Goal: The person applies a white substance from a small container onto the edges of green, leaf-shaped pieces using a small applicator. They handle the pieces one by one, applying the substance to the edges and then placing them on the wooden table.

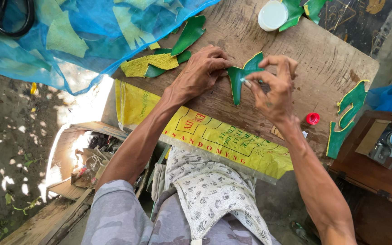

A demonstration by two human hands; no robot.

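Patterned cloth [209,190] on lap; L hand [199,72] flat, fingers together, pressing green cutout [241,77] mid-board [323,59]; R hand [273,86] fingertips pinched on it.

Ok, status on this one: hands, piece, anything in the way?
Left hand pressing green cutout to wooden board. Right hand pinching its upper edge. Red cap nearby, clear.
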